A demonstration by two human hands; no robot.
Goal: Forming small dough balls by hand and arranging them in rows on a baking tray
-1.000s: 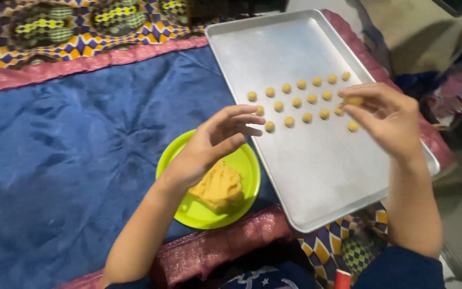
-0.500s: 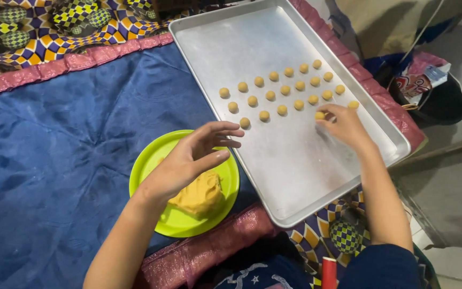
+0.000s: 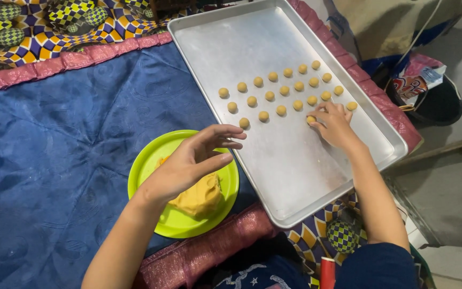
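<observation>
Nearest to the person, the left hand [image 3: 191, 160] hovers over the green plate [image 3: 151, 171], fingers spread and holding nothing; a lump of yellow dough [image 3: 199, 199] lies under it on the plate. Farther out, the right hand [image 3: 333, 124] rests on the metal tray [image 3: 295, 176], its fingertips closed on a small dough ball [image 3: 311, 120] at the right end of the third row of dough balls [image 3: 284, 91]. To set it well, I think it must keep the same gap as its neighbours and stay in line. The near half of the tray is bare metal, with room for more rows. The tray's right rim hangs close to the edge of the blue cloth [image 3: 54, 160], so pressing there may tip it.
</observation>
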